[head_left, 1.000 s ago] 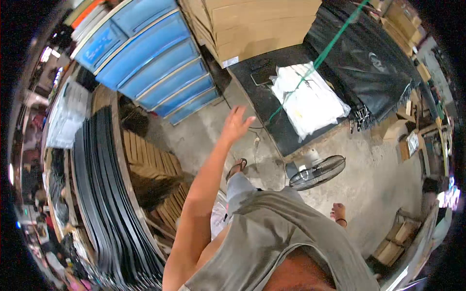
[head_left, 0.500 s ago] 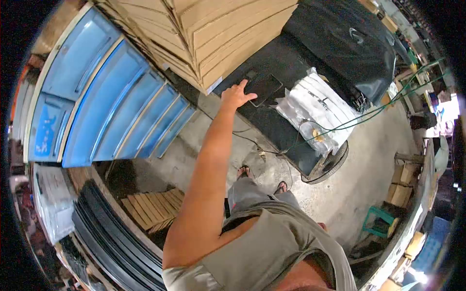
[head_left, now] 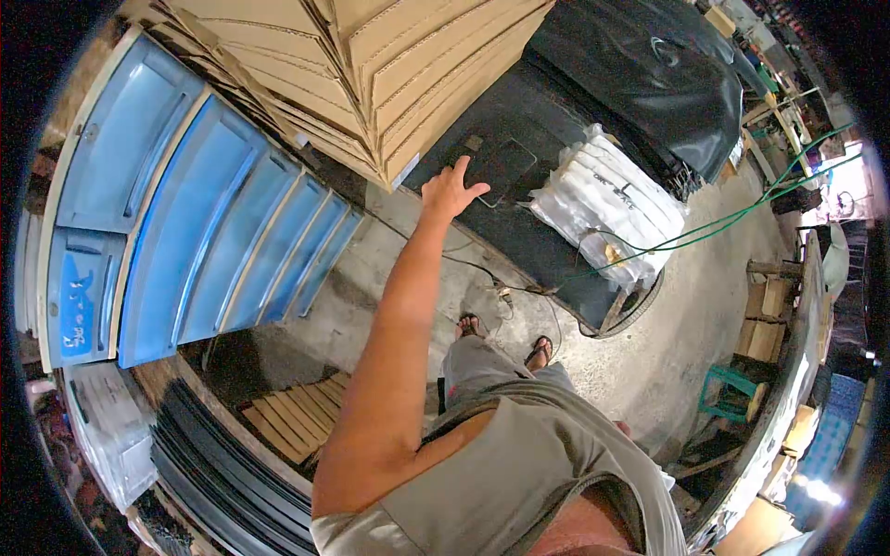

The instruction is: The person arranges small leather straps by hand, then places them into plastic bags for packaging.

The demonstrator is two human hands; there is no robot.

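Note:
My left hand (head_left: 450,193) reaches forward over the near edge of the black-topped table (head_left: 565,264), palm down, with thumb and fingers apart. It holds nothing. Just right of it lies a flat dark rectangle with a thin pale edge (head_left: 510,174), like a phone or tablet, and my thumb points toward its lower edge. A tall stack of folded cardboard (head_left: 436,83) rises beyond my fingers. White plastic-wrapped packs with black lettering (head_left: 616,195) rest farther right on the table. Of my right hand, only a bit of skin (head_left: 623,428) shows beside my shirt; its fingers are hidden.
Blue drawers (head_left: 195,204) stand at left, above long black strips (head_left: 227,463) and cardboard pieces (head_left: 297,412). Black sheeting (head_left: 649,74) covers the table's far part. Green cords (head_left: 723,227) cross at right, above a green stool (head_left: 728,394). A cable (head_left: 473,269) trails by the table edge.
The view has shifted slightly, so the blue drawers sit lower and farther left. My left hand stays at the table edge beside the dark rectangle, fingers still apart.

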